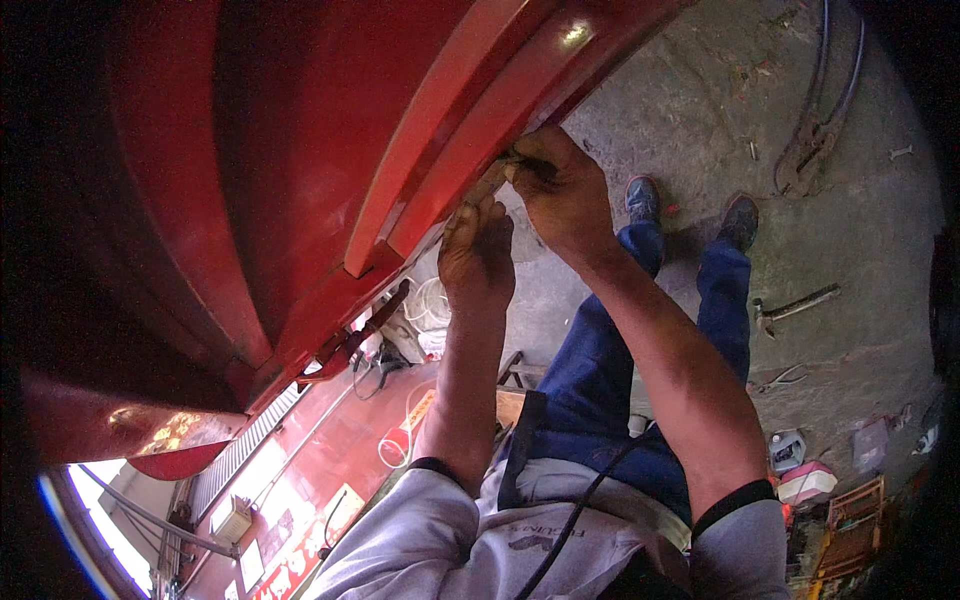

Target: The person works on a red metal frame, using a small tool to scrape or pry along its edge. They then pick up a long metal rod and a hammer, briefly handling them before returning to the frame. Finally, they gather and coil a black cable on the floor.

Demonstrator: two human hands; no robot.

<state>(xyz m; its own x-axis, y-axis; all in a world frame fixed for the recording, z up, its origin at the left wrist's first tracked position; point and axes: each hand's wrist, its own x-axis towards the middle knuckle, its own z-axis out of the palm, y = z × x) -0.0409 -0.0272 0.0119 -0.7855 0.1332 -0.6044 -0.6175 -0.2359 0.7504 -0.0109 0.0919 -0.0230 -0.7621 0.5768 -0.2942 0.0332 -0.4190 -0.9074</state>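
A large red painted metal panel (300, 180) with raised ribs slants across the upper left. At its lower edge my left hand (475, 255) is closed, fingertips bent up against the rim. Farther along the same edge, my right hand (562, 190) pinches with curled fingers, close beside the left. A small pale piece (487, 186) shows between the two hands at the rim; its kind is unclear. Whatever lies inside the fingers is hidden.
On the concrete floor (690, 110) lie long-handled cutters (808, 150), a hammer (795, 308), pliers (782, 378) and a small wrench (902, 153). A wooden chair or rack (848, 535) stands lower right. White cable or hose (430, 305) coils beyond my left forearm.
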